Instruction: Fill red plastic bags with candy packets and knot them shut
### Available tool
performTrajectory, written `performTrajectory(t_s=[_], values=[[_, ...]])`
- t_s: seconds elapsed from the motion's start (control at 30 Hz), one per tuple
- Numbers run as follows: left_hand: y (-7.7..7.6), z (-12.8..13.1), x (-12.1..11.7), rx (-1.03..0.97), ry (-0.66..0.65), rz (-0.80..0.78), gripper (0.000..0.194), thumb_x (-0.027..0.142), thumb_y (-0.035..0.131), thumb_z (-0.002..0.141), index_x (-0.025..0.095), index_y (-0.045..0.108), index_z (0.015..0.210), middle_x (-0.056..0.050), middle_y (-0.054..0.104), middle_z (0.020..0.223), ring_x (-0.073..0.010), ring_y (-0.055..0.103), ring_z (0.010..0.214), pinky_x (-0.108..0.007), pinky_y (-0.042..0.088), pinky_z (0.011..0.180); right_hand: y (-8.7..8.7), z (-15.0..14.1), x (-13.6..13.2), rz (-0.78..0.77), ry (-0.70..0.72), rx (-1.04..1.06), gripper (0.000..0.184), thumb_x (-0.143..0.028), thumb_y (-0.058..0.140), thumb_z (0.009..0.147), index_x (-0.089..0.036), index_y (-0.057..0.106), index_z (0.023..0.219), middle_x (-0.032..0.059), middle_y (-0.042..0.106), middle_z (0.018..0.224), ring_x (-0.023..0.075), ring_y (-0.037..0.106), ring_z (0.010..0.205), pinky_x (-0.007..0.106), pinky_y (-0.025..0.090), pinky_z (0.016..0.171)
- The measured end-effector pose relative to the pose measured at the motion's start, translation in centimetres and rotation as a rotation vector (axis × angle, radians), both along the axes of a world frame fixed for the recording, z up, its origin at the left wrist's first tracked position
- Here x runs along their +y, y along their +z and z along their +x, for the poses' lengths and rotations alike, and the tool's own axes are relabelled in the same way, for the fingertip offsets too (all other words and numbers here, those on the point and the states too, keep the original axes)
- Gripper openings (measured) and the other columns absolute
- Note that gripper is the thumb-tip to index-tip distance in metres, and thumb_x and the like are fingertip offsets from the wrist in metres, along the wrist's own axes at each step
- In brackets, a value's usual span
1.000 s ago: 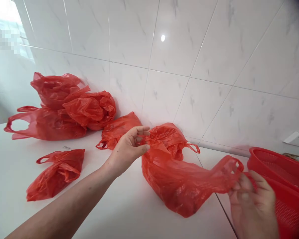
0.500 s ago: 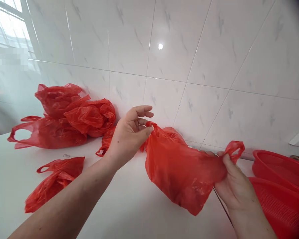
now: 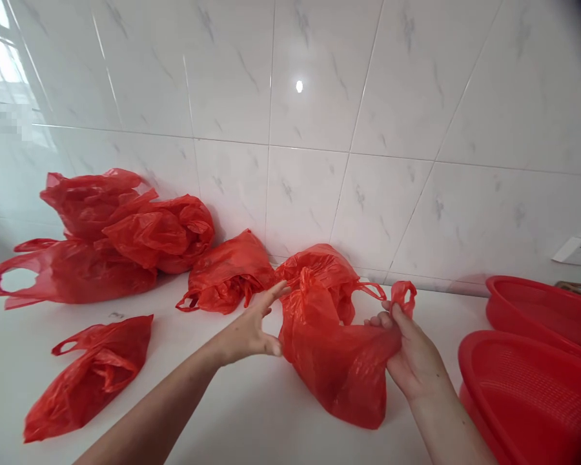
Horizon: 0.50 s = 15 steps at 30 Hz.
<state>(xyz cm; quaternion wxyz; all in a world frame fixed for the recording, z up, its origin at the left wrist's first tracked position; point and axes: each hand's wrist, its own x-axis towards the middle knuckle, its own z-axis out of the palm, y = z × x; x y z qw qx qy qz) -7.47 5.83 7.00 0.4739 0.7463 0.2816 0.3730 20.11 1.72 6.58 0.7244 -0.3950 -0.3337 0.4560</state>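
A crumpled red plastic bag [image 3: 336,358] rests on the white counter [image 3: 252,413] in front of me. My right hand [image 3: 411,352] pinches its right end, with a bag handle loop [image 3: 403,296] sticking up above the fingers. My left hand [image 3: 252,329] is beside the bag's left edge, fingers stretched out and apart, thumb touching the plastic. Just behind lies another red bag [image 3: 322,268] against the wall.
Several more red bags lie about: a pile [image 3: 121,236] at the back left, one [image 3: 230,271] by the wall, one [image 3: 90,374] at the near left. Two red mesh baskets [image 3: 532,394] stand at the right. White tiled wall behind.
My right hand has moved left and bunched the bag inward and down onto the counter. My left hand has let go of the bag's left end and opened.
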Motion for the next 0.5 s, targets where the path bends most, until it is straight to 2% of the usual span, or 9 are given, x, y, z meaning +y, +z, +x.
performTrajectory(t_s=[0.03, 0.1, 0.13, 0.2, 0.27, 0.37, 0.43, 0.5], values=[[-0.1, 0.8, -0.2, 0.002, 0.014, -0.003, 0.11, 0.058, 0.08, 0.052, 0.03, 0.028, 0.145, -0.013, 0.032, 0.15, -0.0344, 0.025, 0.139, -0.051, 0.026, 0.109, 0.1, -0.2, 0.0, -0.041, 0.019, 0.08, 0.022, -0.043, 0.068, 0.075, -0.023, 0.06, 0.08, -0.0073, 0.044, 0.055, 0.0128, 0.056, 0.059, 0.031, 0.055, 0.063], [0.1, 2.8, -0.6, -0.045, -0.005, -0.066, 0.103, 0.045, 0.085, 0.05, 0.027, 0.038, 0.141, -0.014, 0.049, 0.138, -0.0352, 0.04, 0.13, -0.048, 0.036, 0.104, 0.4, -0.8, -0.1, -0.129, 0.075, 0.227, 0.024, -0.042, 0.071, 0.072, -0.023, 0.059, 0.081, -0.0084, 0.041, 0.054, 0.0105, 0.053, 0.058, 0.026, 0.053, 0.06], [0.2, 3.8, -0.8, -0.078, -0.046, -0.132, 0.093, 0.042, 0.085, 0.053, 0.025, 0.045, 0.136, -0.013, 0.057, 0.129, -0.0348, 0.05, 0.122, -0.046, 0.041, 0.098, 0.6, -1.1, -0.3, -0.135, 0.093, 0.248, 0.024, -0.042, 0.072, 0.072, -0.023, 0.06, 0.081, -0.0087, 0.039, 0.054, 0.0096, 0.052, 0.057, 0.024, 0.052, 0.058], [0.4, 5.5, -1.1, -0.157, -0.135, -0.297, 0.061, 0.04, 0.079, 0.065, 0.019, 0.061, 0.119, -0.012, 0.068, 0.107, -0.0314, 0.063, 0.103, -0.041, 0.048, 0.088, 1.0, -1.4, -0.6, -0.109, 0.134, 0.235, 0.025, -0.043, 0.072, 0.073, -0.023, 0.06, 0.082, -0.0094, 0.035, 0.052, 0.0077, 0.047, 0.054, 0.022, 0.05, 0.058], [0.2, 6.6, -1.2, -0.279, -0.158, -0.456, 0.035, 0.041, 0.069, 0.076, 0.015, 0.067, 0.1, -0.011, 0.071, 0.095, -0.027, 0.067, 0.092, -0.037, 0.05, 0.082, 1.3, -1.6, -1.1, -0.056, 0.173, 0.208, 0.03, -0.053, 0.066, 0.075, -0.024, 0.06, 0.082, -0.0097, 0.03, 0.049, 0.0065, 0.039, 0.048, 0.021, 0.047, 0.056], [-0.6, 7.0, -1.1, -0.52, -0.054, -0.62, 0.024, 0.038, 0.065, 0.081, 0.017, 0.066, 0.094, -0.008, 0.071, 0.095, -0.0231, 0.067, 0.09, -0.033, 0.05, 0.081, 1.4, -1.8, -1.8, 0.006, 0.26, 0.136, 0.058, -0.076, 0.041, 0.076, -0.022, 0.063, 0.083, -0.0079, 0.029, 0.048, 0.0079, 0.031, 0.044, 0.022, 0.04, 0.048], [-1.5, 7.0, -1.0, -0.641, 0.002, -0.697, 0.022, 0.035, 0.066, 0.08, 0.02, 0.064, 0.097, -0.007, 0.071, 0.098, -0.0221, 0.067, 0.092, -0.032, 0.051, 0.081, 1.1, -2.0, -2.1, 0.005, 0.331, 0.052, 0.068, -0.079, 0.031, 0.077, -0.02, 0.065, 0.083, -0.006, 0.031, 0.047, 0.0096, 0.031, 0.045, 0.024, 0.038, 0.047], [-2.3, 7.0, -1.0, -0.711, 0.03, -0.759, 0.021, 0.033, 0.066, 0.081, 0.021, 0.064, 0.098, -0.006, 0.071, 0.099, -0.0218, 0.067, 0.093, -0.033, 0.051, 0.083, 0.6, -2.3, -2.1, -0.034, 0.362, -0.064, 0.061, -0.071, 0.037, 0.082, -0.018, 0.067, 0.084, -0.006, 0.03, 0.046, 0.0101, 0.031, 0.045, 0.026, 0.037, 0.049]])
